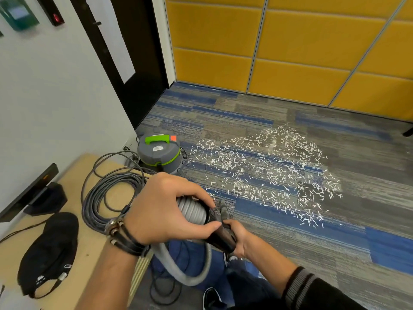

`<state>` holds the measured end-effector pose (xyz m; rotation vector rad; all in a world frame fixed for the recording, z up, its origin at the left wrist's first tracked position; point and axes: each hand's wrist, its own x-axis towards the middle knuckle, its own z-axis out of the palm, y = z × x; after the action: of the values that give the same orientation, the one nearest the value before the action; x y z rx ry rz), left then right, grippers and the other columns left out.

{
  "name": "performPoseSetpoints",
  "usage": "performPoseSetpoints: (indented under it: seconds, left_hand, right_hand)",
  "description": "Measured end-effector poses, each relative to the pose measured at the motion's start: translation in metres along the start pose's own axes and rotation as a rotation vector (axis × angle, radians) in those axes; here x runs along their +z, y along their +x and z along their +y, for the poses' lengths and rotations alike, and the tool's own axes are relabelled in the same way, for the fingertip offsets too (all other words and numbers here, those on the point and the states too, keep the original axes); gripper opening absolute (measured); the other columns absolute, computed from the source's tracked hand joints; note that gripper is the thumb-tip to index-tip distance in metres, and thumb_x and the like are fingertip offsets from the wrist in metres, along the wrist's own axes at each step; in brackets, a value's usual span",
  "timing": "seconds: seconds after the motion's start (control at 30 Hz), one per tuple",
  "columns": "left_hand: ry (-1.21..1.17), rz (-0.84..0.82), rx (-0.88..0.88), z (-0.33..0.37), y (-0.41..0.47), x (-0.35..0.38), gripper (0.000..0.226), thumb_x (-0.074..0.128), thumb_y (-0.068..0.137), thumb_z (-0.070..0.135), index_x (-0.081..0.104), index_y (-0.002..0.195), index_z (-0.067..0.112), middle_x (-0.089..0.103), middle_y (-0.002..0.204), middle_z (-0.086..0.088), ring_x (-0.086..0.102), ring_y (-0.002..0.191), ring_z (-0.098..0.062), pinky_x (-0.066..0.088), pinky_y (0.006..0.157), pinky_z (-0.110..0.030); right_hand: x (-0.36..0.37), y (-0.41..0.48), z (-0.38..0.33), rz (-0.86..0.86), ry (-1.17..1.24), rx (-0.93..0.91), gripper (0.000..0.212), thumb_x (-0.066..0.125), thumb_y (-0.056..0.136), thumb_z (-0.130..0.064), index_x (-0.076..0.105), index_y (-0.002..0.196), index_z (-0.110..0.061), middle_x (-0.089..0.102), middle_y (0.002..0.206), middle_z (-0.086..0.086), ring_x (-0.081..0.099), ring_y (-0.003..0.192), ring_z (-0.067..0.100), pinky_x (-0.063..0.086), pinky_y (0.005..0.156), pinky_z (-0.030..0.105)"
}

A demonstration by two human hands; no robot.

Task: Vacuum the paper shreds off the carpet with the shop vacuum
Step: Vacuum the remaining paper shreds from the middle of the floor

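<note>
Fingers (194, 194) of the left hand (165, 209) curl round the grey ribbed vacuum hose (193, 212); the right hand (240, 239) clamps the dark plastic nozzle tube (223, 237) touching it; white paper shreds (268, 171) lie scattered on the blue-grey striped carpet (290, 242) beyond both hands; the grey-and-green canister shop vacuum (159, 153) stands beyond the left fingers.

Black cap (48, 249) on wooden table (93, 242), coiled grey cable (91, 202) beside it; yellow wall panels (312, 52) behind.
</note>
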<state>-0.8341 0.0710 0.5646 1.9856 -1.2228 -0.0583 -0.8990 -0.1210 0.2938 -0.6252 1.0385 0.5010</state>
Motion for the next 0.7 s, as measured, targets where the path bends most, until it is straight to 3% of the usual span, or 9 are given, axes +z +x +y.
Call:
performPoseSetpoints:
  seconds: [0.07, 0.2, 0.27, 0.37, 0.47, 0.5, 0.57, 0.6, 0.7]
  left_hand:
    - [-0.034, -0.022, -0.009, 0.0, 0.004, -0.006, 0.025, 0.096, 0.063, 0.037, 0.081, 0.082, 0.029, 0.075, 0.08, 0.023, 0.071, 0.075, 0.004, 0.055, 0.072, -0.018]
    - [-0.042, 0.001, -0.001, 0.004, 0.004, -0.005, 0.025, 0.096, 0.065, 0.035, 0.082, 0.083, 0.027, 0.076, 0.08, 0.019, 0.072, 0.075, 0.002, 0.057, 0.071, -0.025]
    - [-0.007, 0.04, 0.017, 0.007, 0.0, -0.003, 0.025, 0.098, 0.065, 0.033, 0.081, 0.083, 0.027, 0.075, 0.08, 0.021, 0.071, 0.074, 0.003, 0.056, 0.072, -0.023]
    - [0.021, 0.09, 0.034, 0.009, -0.005, -0.007, 0.025, 0.098, 0.066, 0.033, 0.082, 0.083, 0.027, 0.075, 0.081, 0.021, 0.071, 0.072, 0.0, 0.057, 0.07, -0.028]
    - [0.064, 0.109, 0.055, 0.012, -0.007, -0.011, 0.025, 0.096, 0.067, 0.036, 0.082, 0.086, 0.027, 0.076, 0.084, 0.02, 0.072, 0.073, -0.003, 0.058, 0.069, -0.031]
    - [0.09, 0.104, 0.063, 0.014, -0.007, -0.01, 0.025, 0.095, 0.068, 0.038, 0.082, 0.087, 0.027, 0.076, 0.085, 0.02, 0.071, 0.073, -0.003, 0.058, 0.07, -0.031]
    - [0.137, 0.082, 0.062, 0.015, -0.007, -0.003, 0.025, 0.092, 0.069, 0.043, 0.082, 0.087, 0.028, 0.076, 0.085, 0.019, 0.07, 0.073, -0.003, 0.058, 0.069, -0.03]
    - [0.154, 0.068, 0.056, 0.015, -0.006, 0.001, 0.025, 0.091, 0.069, 0.044, 0.081, 0.086, 0.029, 0.076, 0.084, 0.019, 0.07, 0.073, -0.003, 0.057, 0.069, -0.03]
    - [0.145, 0.039, 0.027, 0.011, -0.007, 0.01, 0.024, 0.091, 0.067, 0.042, 0.08, 0.084, 0.029, 0.076, 0.082, 0.019, 0.068, 0.072, -0.002, 0.056, 0.069, -0.029]
  right_hand:
    - [-0.007, 0.0, 0.004, 0.01, 0.018, 0.014, 0.037, 0.038, 0.101, -0.034, 0.055, 0.105, -0.002, 0.061, 0.092, 0.021, 0.06, 0.079, 0.033, 0.053, 0.071, 0.039]
    - [-0.024, -0.004, 0.0, 0.022, 0.01, 0.007, 0.028, 0.04, 0.1, -0.033, 0.052, 0.1, -0.007, 0.055, 0.084, 0.016, 0.057, 0.068, 0.029, 0.055, 0.049, 0.032]
    - [-0.028, -0.003, -0.005, 0.025, 0.002, -0.016, 0.029, 0.04, 0.101, -0.031, 0.05, 0.112, -0.006, 0.056, 0.096, 0.02, 0.059, 0.076, 0.032, 0.059, 0.056, 0.037]
    - [-0.02, -0.004, -0.008, -0.017, -0.038, 0.006, 0.038, 0.04, 0.101, -0.034, 0.052, 0.119, -0.004, 0.055, 0.113, 0.021, 0.061, 0.086, 0.033, 0.055, 0.079, 0.042]
    - [0.003, -0.007, -0.014, -0.045, -0.095, 0.005, 0.037, 0.045, 0.099, -0.033, 0.058, 0.114, -0.001, 0.063, 0.104, 0.02, 0.063, 0.085, 0.033, 0.059, 0.072, 0.042]
    - [0.011, -0.003, -0.017, -0.068, -0.153, -0.012, 0.04, 0.048, 0.097, -0.032, 0.06, 0.116, 0.001, 0.065, 0.107, 0.021, 0.064, 0.093, 0.034, 0.059, 0.078, 0.044]
    - [0.014, 0.03, -0.022, -0.09, -0.237, -0.04, 0.059, 0.057, 0.09, -0.032, 0.052, 0.137, 0.001, 0.057, 0.134, 0.023, 0.056, 0.122, 0.039, 0.045, 0.104, 0.055]
    - [0.013, 0.05, -0.024, -0.132, -0.24, -0.035, 0.065, 0.059, 0.087, -0.033, 0.047, 0.144, -0.003, 0.051, 0.142, 0.023, 0.05, 0.13, 0.039, 0.04, 0.107, 0.058]
    - [0.019, 0.05, -0.017, -0.1, -0.29, 0.001, 0.056, 0.053, 0.09, -0.033, 0.054, 0.137, -0.002, 0.059, 0.13, 0.026, 0.059, 0.119, 0.04, 0.051, 0.095, 0.054]
